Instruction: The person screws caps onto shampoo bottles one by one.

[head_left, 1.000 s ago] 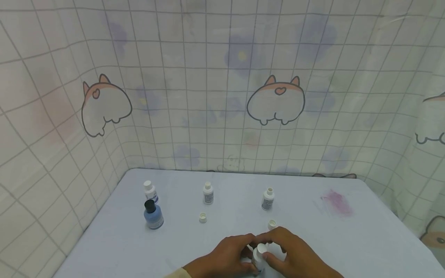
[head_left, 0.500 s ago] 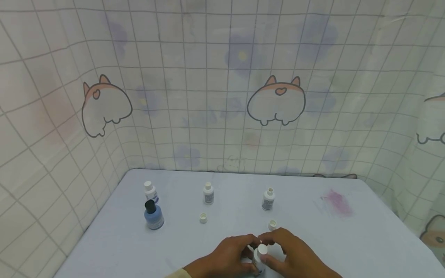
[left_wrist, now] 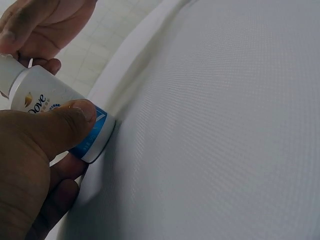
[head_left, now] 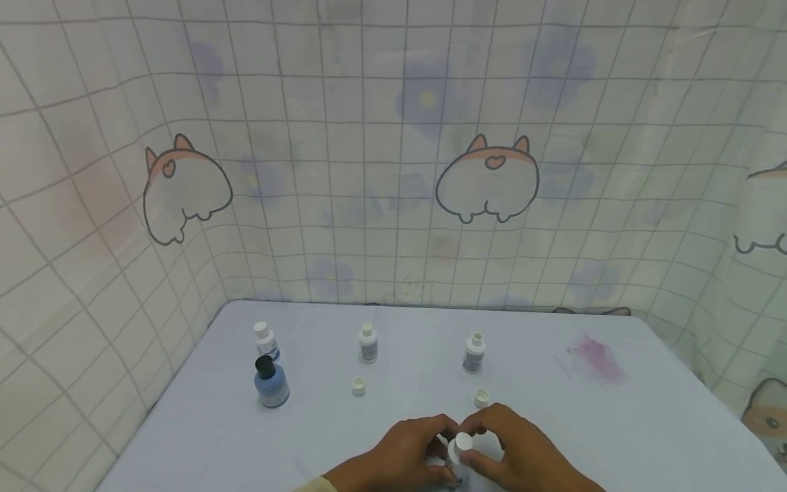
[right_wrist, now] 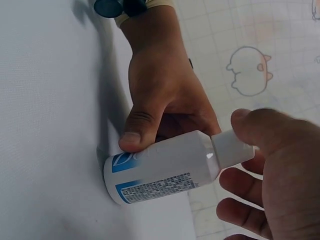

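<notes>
Stretching across the lower part of the head view is a white desk [head_left: 406, 393]. At the bottom middle, the left hand [head_left: 396, 451] has its grip around a white bottle [right_wrist: 165, 167], and the right hand [head_left: 525, 451] pinches its small white cap [right_wrist: 231, 154].

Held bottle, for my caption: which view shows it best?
Right wrist: the bottle appears large and nearly whole. Left wrist crops the cap; there, the left hand partly covers the bottle. Head shows it small.
</notes>
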Action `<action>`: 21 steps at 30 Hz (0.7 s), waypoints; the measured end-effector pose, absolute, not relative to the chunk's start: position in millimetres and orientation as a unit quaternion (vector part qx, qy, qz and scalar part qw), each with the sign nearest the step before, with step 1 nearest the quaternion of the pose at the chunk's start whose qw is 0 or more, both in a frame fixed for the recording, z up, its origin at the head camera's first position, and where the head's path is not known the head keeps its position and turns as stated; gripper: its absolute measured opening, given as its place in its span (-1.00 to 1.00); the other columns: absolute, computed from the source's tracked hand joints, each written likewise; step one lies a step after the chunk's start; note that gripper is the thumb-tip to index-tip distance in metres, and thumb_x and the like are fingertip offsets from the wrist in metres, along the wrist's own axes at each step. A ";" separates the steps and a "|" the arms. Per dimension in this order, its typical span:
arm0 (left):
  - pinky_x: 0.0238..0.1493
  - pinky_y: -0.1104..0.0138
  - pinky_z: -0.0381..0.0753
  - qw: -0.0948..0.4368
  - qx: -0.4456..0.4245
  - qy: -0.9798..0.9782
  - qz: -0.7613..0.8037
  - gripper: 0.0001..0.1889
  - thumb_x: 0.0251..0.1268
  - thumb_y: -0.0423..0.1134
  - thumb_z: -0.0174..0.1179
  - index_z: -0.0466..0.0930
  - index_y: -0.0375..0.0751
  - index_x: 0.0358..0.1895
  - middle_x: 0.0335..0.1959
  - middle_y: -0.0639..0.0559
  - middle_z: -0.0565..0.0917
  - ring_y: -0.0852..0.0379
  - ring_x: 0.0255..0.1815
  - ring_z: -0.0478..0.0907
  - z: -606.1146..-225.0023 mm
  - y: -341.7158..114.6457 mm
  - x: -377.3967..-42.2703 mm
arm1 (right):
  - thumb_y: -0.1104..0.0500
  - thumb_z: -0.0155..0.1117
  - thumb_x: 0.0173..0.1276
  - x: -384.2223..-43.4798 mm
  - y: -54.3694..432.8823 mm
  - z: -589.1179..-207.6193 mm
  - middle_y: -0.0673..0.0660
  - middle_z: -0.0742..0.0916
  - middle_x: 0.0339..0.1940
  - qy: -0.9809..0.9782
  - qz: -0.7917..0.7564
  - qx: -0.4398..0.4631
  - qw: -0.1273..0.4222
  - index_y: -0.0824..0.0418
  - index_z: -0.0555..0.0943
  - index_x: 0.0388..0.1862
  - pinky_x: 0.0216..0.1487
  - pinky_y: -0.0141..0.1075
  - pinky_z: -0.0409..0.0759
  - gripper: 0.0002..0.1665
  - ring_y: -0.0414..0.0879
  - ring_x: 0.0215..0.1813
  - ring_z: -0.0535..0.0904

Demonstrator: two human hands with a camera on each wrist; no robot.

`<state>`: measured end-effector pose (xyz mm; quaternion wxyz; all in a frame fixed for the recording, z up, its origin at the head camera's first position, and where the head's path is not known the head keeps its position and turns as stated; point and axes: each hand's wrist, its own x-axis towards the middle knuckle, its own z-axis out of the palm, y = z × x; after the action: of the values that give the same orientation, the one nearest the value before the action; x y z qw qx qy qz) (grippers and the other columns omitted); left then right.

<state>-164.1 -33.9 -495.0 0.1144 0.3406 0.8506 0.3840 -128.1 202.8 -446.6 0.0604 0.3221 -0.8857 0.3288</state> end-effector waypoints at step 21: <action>-0.02 0.45 0.61 0.109 0.350 0.849 0.381 -0.43 0.15 -0.03 0.53 0.50 0.16 0.23 0.09 0.41 0.62 0.53 -0.09 0.59 -495.7 -33.6 -164.1 | -0.02 0.45 0.40 -130.5 203.6 -450.9 -0.26 0.62 -0.03 -0.871 0.323 0.356 0.098 -0.17 0.58 0.10 -0.20 -0.28 0.66 -0.66 -0.24 -0.07 0.60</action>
<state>-164.1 -33.6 -495.7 0.1095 0.3501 0.8489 0.3806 -130.5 203.6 -450.9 0.0983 0.3559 -0.8714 0.3230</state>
